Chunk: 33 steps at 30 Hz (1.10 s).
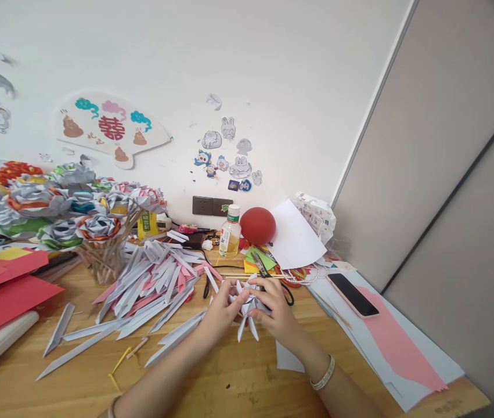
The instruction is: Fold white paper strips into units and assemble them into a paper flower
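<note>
Between my two hands is a white folded-paper flower [247, 310] with pointed petals sticking out toward me and away. My left hand [226, 302] grips its left side, thumb across the top. On the other side my right hand [275, 305] has its fingers bent over the flower and pressed on its petals. The hands partly hide the flower's middle. Just to the left lies a heap of folded white and pink paper strips [159, 278]. Behind the hands rest black-handled scissors [260, 264], partly covered.
Finished paper flowers [98, 226] on sticks crowd the left, near red paper sheets [11, 296]. At the back stand a bottle [230, 235] and a red balloon [258, 226]. A phone [353, 295] lies on white and pink paper [403, 342] at right.
</note>
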Available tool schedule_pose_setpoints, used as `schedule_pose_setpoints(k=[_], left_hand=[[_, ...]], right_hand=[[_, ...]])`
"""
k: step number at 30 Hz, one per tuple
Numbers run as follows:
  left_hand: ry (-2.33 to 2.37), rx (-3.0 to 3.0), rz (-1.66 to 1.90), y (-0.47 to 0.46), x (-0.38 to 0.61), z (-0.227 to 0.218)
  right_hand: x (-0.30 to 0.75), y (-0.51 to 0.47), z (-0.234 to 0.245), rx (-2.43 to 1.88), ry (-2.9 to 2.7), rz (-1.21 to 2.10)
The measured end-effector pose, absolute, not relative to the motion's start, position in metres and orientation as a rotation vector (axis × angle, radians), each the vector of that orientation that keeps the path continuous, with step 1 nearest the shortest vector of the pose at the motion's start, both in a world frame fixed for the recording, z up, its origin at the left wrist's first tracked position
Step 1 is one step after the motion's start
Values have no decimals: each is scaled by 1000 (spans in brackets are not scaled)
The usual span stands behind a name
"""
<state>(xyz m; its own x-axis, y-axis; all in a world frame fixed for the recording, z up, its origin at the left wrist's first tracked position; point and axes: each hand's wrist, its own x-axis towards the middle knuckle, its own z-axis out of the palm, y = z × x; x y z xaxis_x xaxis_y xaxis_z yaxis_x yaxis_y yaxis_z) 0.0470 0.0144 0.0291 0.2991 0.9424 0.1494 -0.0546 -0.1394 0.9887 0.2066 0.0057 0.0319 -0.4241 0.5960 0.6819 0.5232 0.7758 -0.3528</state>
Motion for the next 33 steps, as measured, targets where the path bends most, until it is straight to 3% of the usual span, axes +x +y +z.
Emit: schedule_pose_setpoints(k=[15, 33], left_hand=[[926, 1586, 1282, 13, 48, 29], [921, 1566, 1357, 8, 46, 35]], right_hand=[[206, 2, 31, -944, -2247, -314], [206, 0, 31, -891, -2232, -399]])
